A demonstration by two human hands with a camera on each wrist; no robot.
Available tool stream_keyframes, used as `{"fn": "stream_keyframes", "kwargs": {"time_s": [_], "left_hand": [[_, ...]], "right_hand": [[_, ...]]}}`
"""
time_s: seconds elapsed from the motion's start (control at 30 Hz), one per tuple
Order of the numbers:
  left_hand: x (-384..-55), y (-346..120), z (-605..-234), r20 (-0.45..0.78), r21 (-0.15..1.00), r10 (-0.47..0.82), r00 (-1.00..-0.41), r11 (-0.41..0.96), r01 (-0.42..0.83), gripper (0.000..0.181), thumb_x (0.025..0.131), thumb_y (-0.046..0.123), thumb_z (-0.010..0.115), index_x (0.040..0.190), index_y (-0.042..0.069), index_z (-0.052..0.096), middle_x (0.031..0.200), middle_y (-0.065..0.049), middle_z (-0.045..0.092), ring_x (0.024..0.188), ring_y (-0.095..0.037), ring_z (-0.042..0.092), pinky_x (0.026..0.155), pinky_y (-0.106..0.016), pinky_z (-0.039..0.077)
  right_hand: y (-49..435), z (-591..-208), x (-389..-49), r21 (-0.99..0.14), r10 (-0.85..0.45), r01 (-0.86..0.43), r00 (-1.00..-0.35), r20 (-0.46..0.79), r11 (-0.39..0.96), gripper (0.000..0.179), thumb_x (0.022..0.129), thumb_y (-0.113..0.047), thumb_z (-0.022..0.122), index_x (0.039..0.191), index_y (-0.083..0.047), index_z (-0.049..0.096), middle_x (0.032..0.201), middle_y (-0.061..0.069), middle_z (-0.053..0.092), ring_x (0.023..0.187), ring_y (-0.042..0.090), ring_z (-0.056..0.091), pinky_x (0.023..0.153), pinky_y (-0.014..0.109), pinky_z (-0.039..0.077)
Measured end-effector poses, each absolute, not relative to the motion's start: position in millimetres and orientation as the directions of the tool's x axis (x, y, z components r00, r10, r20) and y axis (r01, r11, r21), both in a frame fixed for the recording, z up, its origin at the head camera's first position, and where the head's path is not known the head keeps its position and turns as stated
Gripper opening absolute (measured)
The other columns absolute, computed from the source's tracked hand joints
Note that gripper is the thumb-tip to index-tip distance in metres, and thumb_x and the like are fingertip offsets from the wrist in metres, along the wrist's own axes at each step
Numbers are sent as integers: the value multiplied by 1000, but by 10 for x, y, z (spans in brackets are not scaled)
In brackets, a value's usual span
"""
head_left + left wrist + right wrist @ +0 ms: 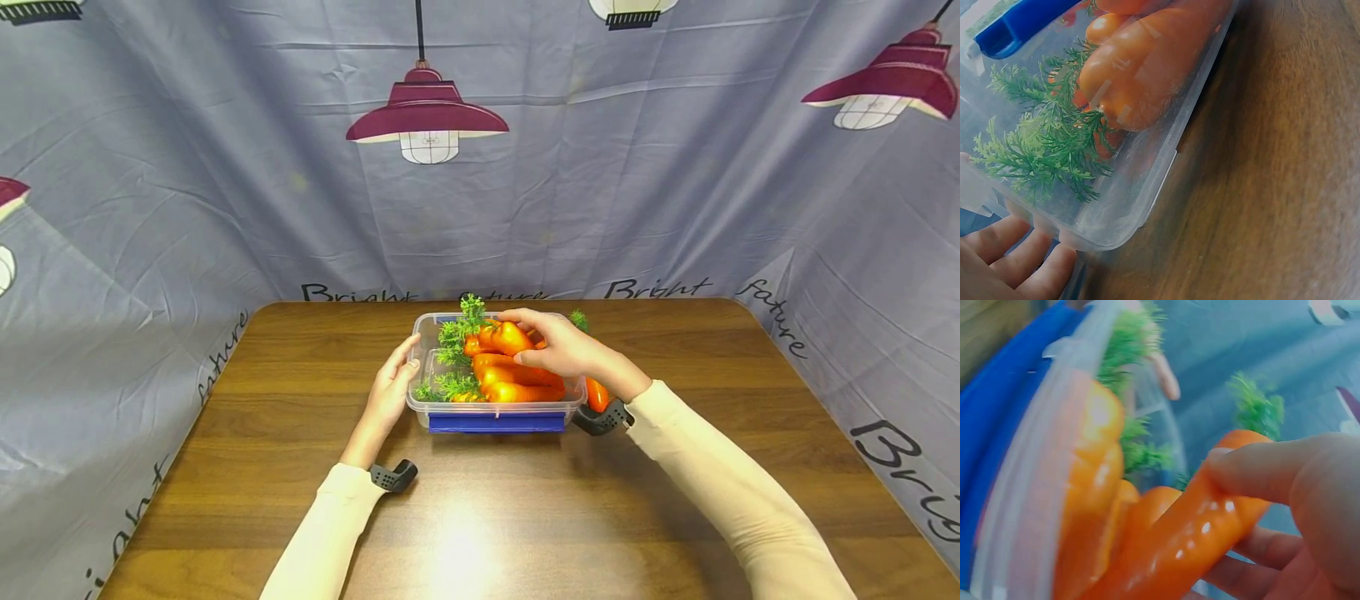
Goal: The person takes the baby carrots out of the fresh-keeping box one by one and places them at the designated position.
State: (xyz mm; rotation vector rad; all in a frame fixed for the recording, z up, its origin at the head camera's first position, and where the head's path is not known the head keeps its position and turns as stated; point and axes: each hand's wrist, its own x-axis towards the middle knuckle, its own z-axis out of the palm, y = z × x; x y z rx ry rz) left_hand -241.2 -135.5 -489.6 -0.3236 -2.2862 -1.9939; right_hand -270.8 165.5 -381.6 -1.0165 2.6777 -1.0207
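Note:
A clear plastic food container (498,409) with blue side clips stands on the table, holding several orange toy carrots (521,392) with green leafy tops (453,385). My left hand (392,379) grips the container's left end, its fingers (1047,265) against the outer wall and the thumb by the rim. Over the container, my right hand (558,343) holds a carrot (1191,534) between thumb and fingers, near its leafy end. That carrot lies above the others, its top (1259,409) pointing away from the palm. The right palm is partly hidden in the head view.
Another carrot (597,393) lies on the table just right of the container, partly covered by my right forearm. The wooden table (315,417) reaches back to a grey-blue curtain (525,208) printed with lamps and lettering. Each wrist wears a black camera strap (393,476).

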Motion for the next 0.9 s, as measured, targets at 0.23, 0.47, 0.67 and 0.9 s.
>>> {"fn": "stream_keyframes", "kwargs": {"time_s": [0.23, 0.47, 0.67, 0.9], "left_hand": [[-2407, -1357, -4890, 210, 967, 106, -972, 126, 223, 48, 107, 8, 42, 154, 2, 40, 166, -20, 31, 156, -40, 23, 128, -58, 19], [-2410, -1351, -4890, 211, 968, 97, -973, 120, 222, 48, 106, 7, 42, 154, 2, 41, 165, -20, 32, 155, -40, 24, 128, -56, 19], [-2406, -1353, -4896, 214, 967, 104, -971, 119, 225, 48, 106, 7, 41, 154, 2, 40, 166, -20, 31, 156, -41, 23, 128, -57, 18], [-2415, -1354, -4901, 215, 967, 101, -971, 117, 226, 48, 106, 7, 41, 154, 2, 40, 166, -20, 31, 156, -40, 23, 128, -57, 18]], "right_hand": [[1846, -3668, -2802, -810, -465, -327, -882, 76, 487, 65, 95, -8, 69, 154, -9, 40, 121, 27, 65, 101, 36, 72, 76, 40, 63], [2064, -3583, -2824, -895, -326, -156, -945, 12, 418, 67, 99, -16, 65, 158, -13, 34, 128, 31, 61, 91, 18, 68, 64, 32, 59], [2320, -3617, -2821, -920, -222, -77, -975, -11, 383, 67, 99, -16, 64, 158, -12, 31, 131, 33, 55, 83, 7, 67, 61, 31, 61], [2642, -3790, -2812, -908, -156, -22, -987, -48, 418, 68, 100, -17, 62, 158, -7, 28, 125, 30, 55, 80, 4, 66, 62, 36, 63]]}}
